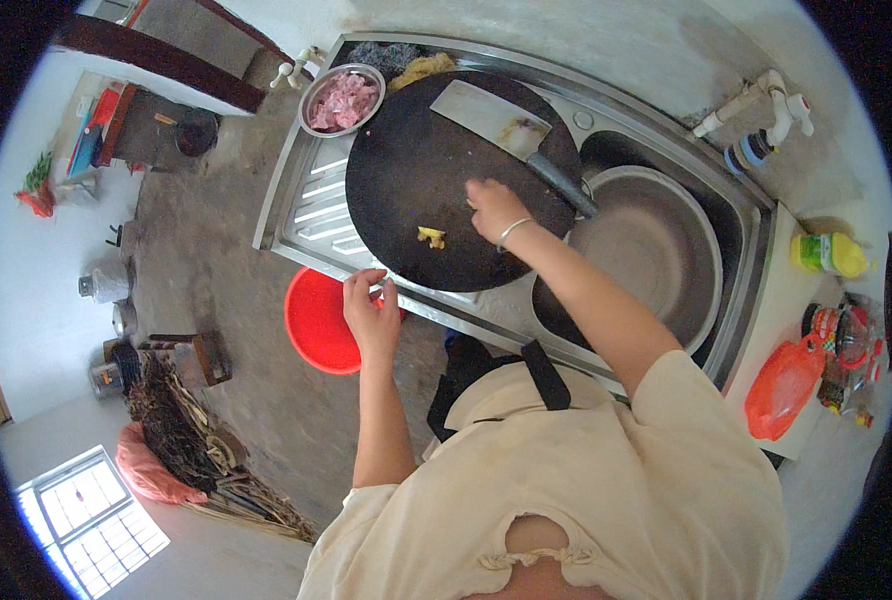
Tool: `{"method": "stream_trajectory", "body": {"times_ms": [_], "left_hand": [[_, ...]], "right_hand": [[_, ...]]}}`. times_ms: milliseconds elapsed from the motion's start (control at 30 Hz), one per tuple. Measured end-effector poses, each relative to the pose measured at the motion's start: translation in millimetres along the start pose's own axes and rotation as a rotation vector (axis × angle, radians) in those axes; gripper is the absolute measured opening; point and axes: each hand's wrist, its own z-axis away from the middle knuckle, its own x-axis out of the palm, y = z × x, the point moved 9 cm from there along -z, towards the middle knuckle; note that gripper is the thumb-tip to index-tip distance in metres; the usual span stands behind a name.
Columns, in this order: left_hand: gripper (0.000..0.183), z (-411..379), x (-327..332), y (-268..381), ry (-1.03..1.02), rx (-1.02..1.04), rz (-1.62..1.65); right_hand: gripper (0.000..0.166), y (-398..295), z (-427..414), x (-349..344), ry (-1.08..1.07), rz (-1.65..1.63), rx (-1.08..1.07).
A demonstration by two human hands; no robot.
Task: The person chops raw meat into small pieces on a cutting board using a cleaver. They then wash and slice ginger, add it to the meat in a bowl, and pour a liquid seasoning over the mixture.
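Note:
My right hand (495, 211), with a bracelet at the wrist, is over a round dark chopping board (408, 165). Its fingers are curled, and I cannot tell whether something small is between them. Beyond it on the board lies a cleaver (491, 120) with a broad blade, its dark handle (562, 184) pointing towards the sink. A small piece of what looks like ginger (431, 237), with a yellow cut face, rests near the board's front left. My left hand (371, 313) hovers by the counter's front edge, fingers loosely bent and apart, nothing visible in it.
A metal bowl of raw meat pieces (342, 102) stands at the board's far left. A large basin (648, 247) fills the sink (750, 225) on the right. Below the counter edge is a red bucket (318, 322). A yellow bottle (828, 253) and red basket (783, 386) sit far right.

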Motion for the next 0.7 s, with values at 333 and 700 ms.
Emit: {"method": "stream_trajectory", "body": {"times_ms": [333, 700], "left_hand": [[0.012, 5.6, 18.2, 5.7, -0.06, -0.008, 0.089], [0.01, 1.2, 49.4, 52.4, -0.147, 0.106, 0.114]], "right_hand": [[0.011, 35.8, 66.7, -22.4, -0.298, -1.733, 0.268], [0.011, 34.1, 71.0, -34.0, -0.28, -1.91, 0.123]]}}
